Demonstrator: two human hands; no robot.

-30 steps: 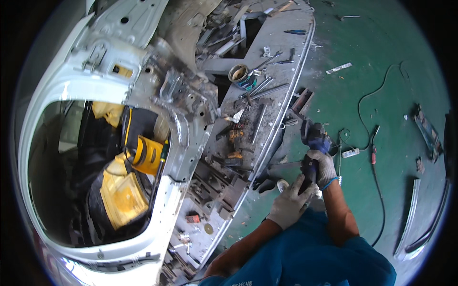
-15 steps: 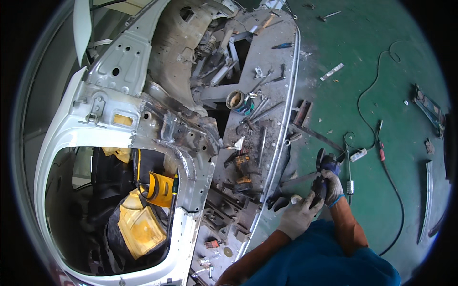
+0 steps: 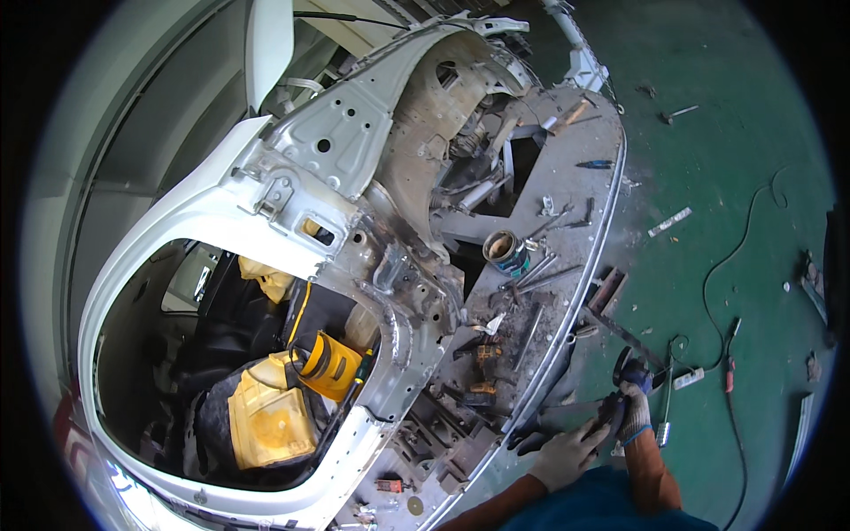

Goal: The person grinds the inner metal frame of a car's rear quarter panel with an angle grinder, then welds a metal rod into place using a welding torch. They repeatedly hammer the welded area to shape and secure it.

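Note:
At the lower right I hold an angle grinder with a blue head, a dark body and a disc at its far end. My right hand, in a pale knit glove with a blue cuff, is closed around the front part of the body. My left hand, also in a pale glove, is closed at the rear end of the tool, its fingers partly hidden. The disc stands over the floor, apart from the bench's curved edge. Just left of my left hand lies a dark object at the bench edge.
A stripped white car body fills the left. Beside it, a grey bench carries an open can, a yellow-black power tool and several hand tools. A cable and a white power strip lie on the green floor.
The view has turned, so the car body and bench sit further right and lower in the picture. Both hands appear lower, with the angle grinder still held. My left hand's fingers look straighter.

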